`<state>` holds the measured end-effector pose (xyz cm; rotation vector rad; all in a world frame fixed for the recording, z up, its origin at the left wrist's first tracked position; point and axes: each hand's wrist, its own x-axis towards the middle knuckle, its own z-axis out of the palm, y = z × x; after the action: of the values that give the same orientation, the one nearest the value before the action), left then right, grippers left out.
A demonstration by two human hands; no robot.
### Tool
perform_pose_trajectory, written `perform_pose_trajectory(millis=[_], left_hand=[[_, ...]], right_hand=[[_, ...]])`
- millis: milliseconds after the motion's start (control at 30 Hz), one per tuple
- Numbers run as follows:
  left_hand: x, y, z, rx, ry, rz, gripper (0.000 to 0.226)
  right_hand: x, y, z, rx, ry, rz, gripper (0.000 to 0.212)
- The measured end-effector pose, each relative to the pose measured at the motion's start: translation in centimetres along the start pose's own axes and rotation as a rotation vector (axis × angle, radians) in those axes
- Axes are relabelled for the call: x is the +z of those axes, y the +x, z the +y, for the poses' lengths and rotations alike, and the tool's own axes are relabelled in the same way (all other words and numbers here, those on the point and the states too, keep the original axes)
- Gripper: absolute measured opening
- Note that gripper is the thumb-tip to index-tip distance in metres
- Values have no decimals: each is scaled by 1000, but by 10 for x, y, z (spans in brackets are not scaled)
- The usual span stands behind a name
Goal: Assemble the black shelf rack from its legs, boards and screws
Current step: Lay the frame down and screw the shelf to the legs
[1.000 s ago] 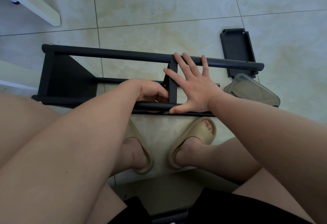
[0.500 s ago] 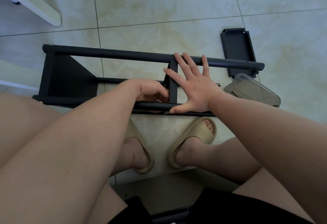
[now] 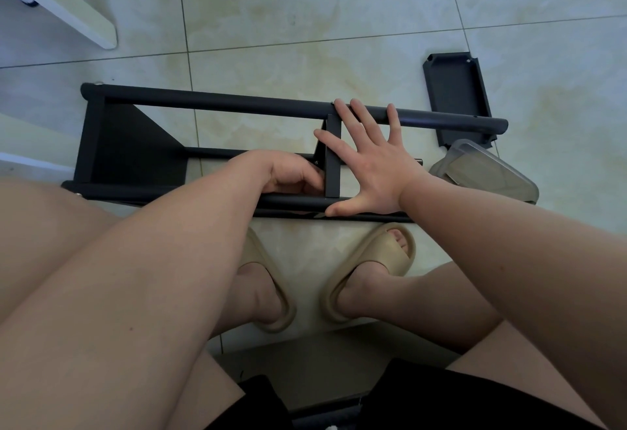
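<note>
The black shelf rack (image 3: 217, 107) lies on its side on the tiled floor, its round legs running left to right. One board (image 3: 135, 148) is fixed at the left end; a second board (image 3: 332, 158) stands edge-on near the middle. My right hand (image 3: 369, 161) lies flat with spread fingers across the far leg and the near leg, beside that middle board. My left hand (image 3: 291, 175) is curled just left of the middle board above the near leg; what its fingers hold is hidden.
A loose black board (image 3: 454, 93) lies on the floor at the right end of the rack. A clear plastic container (image 3: 485, 171) sits beside it. My two feet in beige slippers (image 3: 376, 260) are just before the rack. White furniture legs (image 3: 68, 5) stand at the far left.
</note>
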<state>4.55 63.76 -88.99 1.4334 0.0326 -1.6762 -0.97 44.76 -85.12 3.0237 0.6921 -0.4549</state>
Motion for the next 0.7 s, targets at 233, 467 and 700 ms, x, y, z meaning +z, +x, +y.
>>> perform_pose_trajectory(millis=[233,467,700], left_hand=[[0,-3,2,-73,28,31,18],[0,1,0,-9,26,2,55],[-4,1,0,-93,9,57,9]], right_hand=[[1,0,0,-2,-3,0,123],[2,1,1,-2,-6,9,123],[2,0,1,-5,2,16,122]])
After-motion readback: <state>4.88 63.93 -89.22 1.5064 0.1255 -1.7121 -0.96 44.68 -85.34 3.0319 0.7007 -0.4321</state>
